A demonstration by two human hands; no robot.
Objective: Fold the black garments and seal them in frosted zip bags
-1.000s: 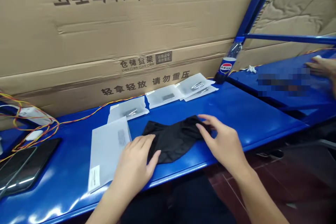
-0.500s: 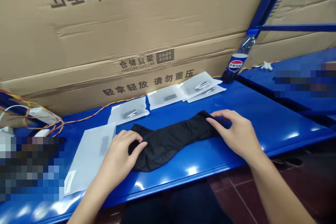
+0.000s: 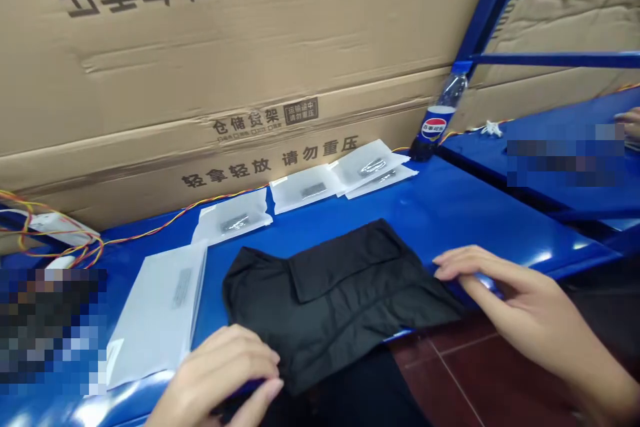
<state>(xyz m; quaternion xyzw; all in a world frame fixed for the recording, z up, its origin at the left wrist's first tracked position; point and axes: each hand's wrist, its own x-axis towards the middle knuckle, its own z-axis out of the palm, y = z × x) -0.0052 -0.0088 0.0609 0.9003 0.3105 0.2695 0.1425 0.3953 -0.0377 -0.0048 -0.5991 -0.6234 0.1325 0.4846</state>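
Note:
A black garment (image 3: pixel 340 293) lies spread on the blue table (image 3: pixel 465 213), and its lower edge hangs over the near rim. My left hand (image 3: pixel 225 373) is at the garment's lower left corner, fingers curled and pinched on the cloth at the table's rim. My right hand (image 3: pixel 515 300) is at the garment's right corner, fingers long and pressed together on the cloth edge. A flap of the cloth is folded across the garment's middle.
A large white plastic bag (image 3: pixel 160 307) lies left of the garment, and three smaller bags (image 3: pixel 305 188) line the back. A Pepsi bottle (image 3: pixel 437 123) leans by the blue shelf post. Cardboard boxes (image 3: pixel 250 67) wall the back. Wires (image 3: pixel 60 240) lie far left. Another person's hand (image 3: pixel 631 121) shows far right.
The garment went from a narrow bunched strip to a wide spread shape. Both hands drew it toward the near edge, and it now overhangs the table.

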